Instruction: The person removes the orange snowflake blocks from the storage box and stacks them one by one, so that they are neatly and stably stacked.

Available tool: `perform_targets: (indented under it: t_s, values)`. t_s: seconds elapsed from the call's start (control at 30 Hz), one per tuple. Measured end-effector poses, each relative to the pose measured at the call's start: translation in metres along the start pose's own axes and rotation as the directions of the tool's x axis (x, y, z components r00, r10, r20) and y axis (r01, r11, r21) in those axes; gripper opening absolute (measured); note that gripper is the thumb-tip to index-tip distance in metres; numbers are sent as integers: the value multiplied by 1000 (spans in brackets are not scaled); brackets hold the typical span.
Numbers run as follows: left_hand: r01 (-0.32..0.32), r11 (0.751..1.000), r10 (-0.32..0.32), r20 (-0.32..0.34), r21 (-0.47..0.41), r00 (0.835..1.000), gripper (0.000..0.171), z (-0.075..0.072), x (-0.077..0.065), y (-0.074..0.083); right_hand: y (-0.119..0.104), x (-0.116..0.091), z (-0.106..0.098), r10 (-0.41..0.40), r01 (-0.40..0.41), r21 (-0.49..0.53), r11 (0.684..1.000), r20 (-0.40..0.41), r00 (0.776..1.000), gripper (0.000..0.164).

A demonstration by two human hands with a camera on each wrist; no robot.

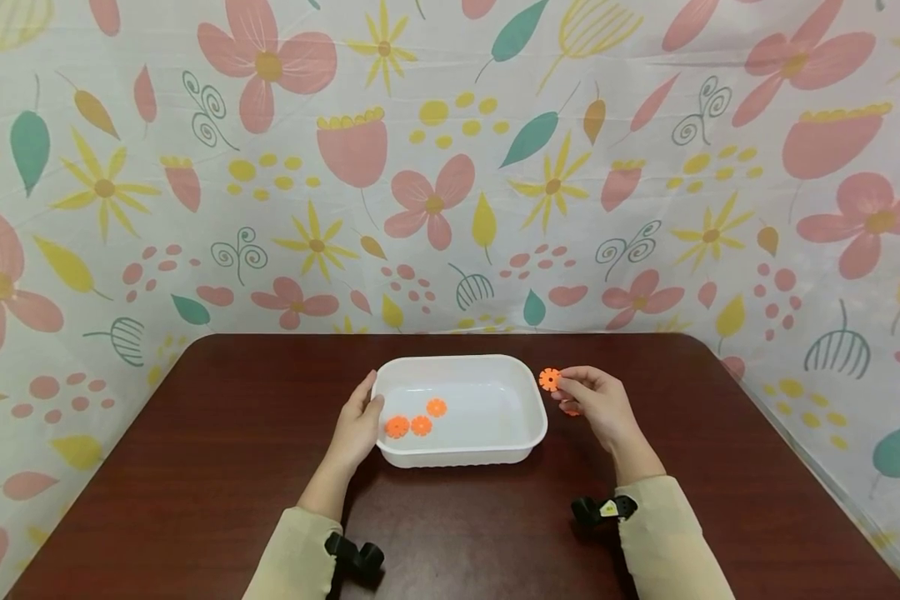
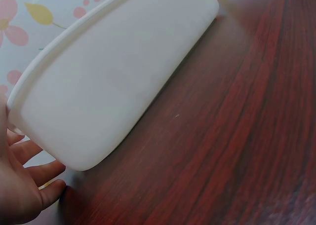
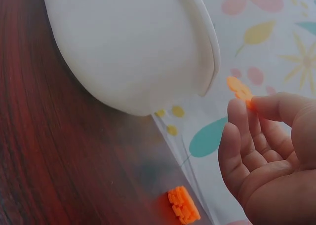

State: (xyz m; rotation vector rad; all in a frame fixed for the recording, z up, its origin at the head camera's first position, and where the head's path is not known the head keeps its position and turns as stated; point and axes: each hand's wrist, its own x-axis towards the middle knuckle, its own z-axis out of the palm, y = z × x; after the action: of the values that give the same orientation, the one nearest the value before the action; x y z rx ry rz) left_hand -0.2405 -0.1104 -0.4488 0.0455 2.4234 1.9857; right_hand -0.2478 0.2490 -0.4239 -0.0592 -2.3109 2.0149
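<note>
1. At the tub's right end, just outside the rim, the right hand [image 1: 600, 406] pinches one notched orange disc [image 1: 550, 380] between thumb and finger; the right wrist view shows that disc nearly edge-on.

2. At the opposite end, the left hand [image 1: 356, 427] grips the white tub [image 1: 487, 417], its thumb at the rim and its fingers along the outer wall, apparently to steady it on the dark wooden table [image 1: 457, 525].

3. Inside the tub, towards its left side, lie three orange pieces: a left disc [image 1: 397, 427], a middle disc [image 1: 422, 426] close beside it, and an upper disc [image 1: 437, 407] a little farther back. The rest of the floor that shows is bare white.

4. On the table near the right hand sits a small orange cluster [image 3: 183, 205], its pieces packed together; in the head view the fingers hide most of it, and I cannot count the pieces.

5. The step in hand looks like the carrying of a single disc beside the tub, with the pinch secure and the disc not yet over the rim.

6. As I judge it, moving it inside calls for a short leftward move, kept above the rim, then a parting of thumb and finger low over the floor, while the left hand keeps the tub from sliding.
</note>
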Motion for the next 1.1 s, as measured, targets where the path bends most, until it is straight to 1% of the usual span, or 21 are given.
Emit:
perform_targets:
  t_s: [0.27, 0.47, 0.63, 0.93, 1.1]
  values:
    - [5, 1000, -5, -1, 7, 1000, 52, 0, 1, -1, 7, 3, -10, -10, 10, 36, 999, -19, 1000, 29]
    - [15, 1000, -15, -6, 22, 1000, 52, 0, 3, -4, 12, 4, -15, 28, -26, 35, 999, -64, 998, 27]
    - [13, 999, -13, -9, 31, 1000, 51, 0, 3, -3, 14, 4, -18, 46, -42, 36, 998, -92, 995, 25]
    - [20, 999, -19, -3, 29, 1000, 51, 1, 2, -1, 19, 5, -24, 83, -80, 29, 996, -128, 988, 26]
    - [12, 999, -11, -10, 30, 1000, 51, 1, 3, -3, 22, 5, -27, 96, -90, 53, 995, -136, 986, 23]
